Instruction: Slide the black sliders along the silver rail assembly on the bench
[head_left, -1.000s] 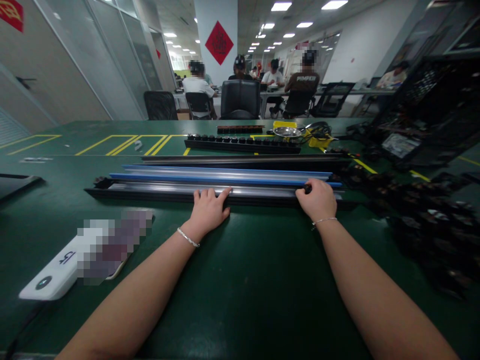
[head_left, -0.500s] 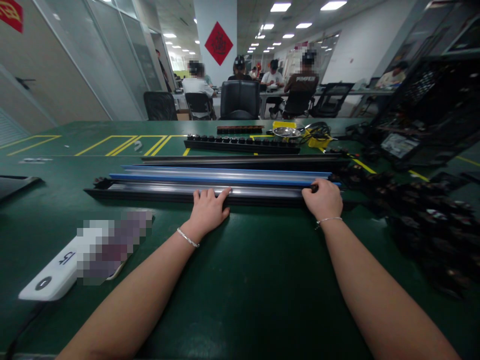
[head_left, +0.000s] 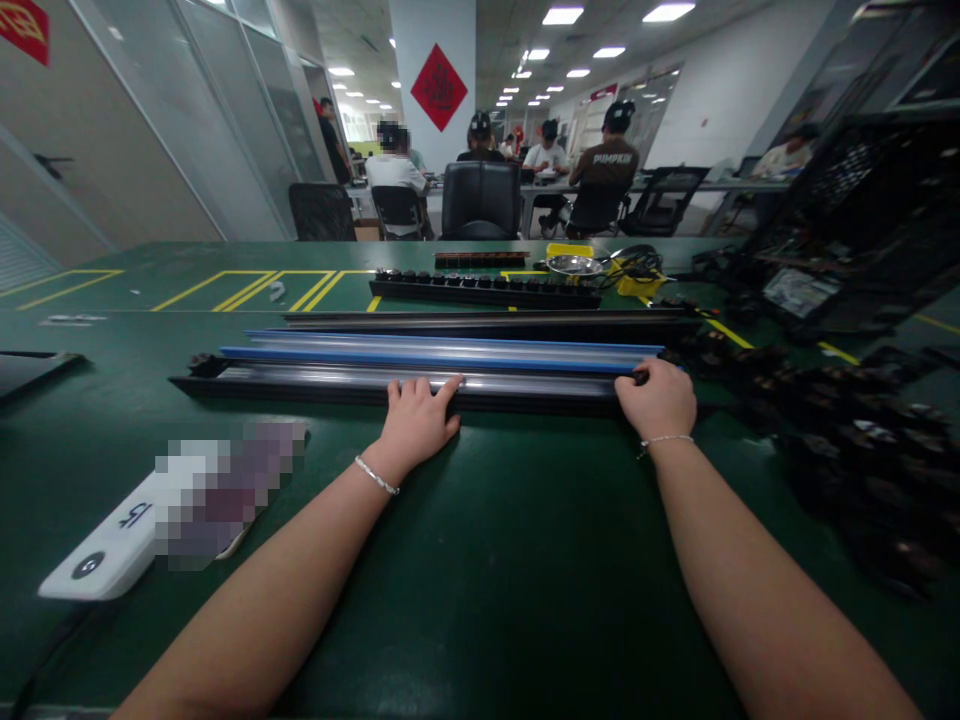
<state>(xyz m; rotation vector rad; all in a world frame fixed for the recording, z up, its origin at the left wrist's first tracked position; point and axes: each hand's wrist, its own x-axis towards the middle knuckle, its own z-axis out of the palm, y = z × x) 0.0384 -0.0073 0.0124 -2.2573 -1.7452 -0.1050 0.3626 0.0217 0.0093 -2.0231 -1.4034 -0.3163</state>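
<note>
A long black channel [head_left: 300, 391] with a shiny metal strip [head_left: 330, 375] along it lies crosswise in front of me. My left hand [head_left: 416, 415] rests over its near edge at the middle, fingers spread on the strip. Towards the right end, my right hand [head_left: 660, 400] is closed with thumb and fingers round a small black part [head_left: 640, 377], mostly hidden by the hand. Similar black pieces [head_left: 202, 362] sit at the channel's left end. Just behind lies a blue-edged rail [head_left: 450, 347], its right end near my right hand.
Another dark rail [head_left: 487, 320] and a channel filled with black parts [head_left: 487, 287] lie farther back. Loose black parts [head_left: 847, 430] are heaped at the right. A white device [head_left: 112, 545] and a blurred-out phone lie left on the green table [head_left: 480, 560]. Several people sit beyond.
My right hand has slid slightly to the right along the channel, with the small black part still in its fingers. My left hand has stayed in place.
</note>
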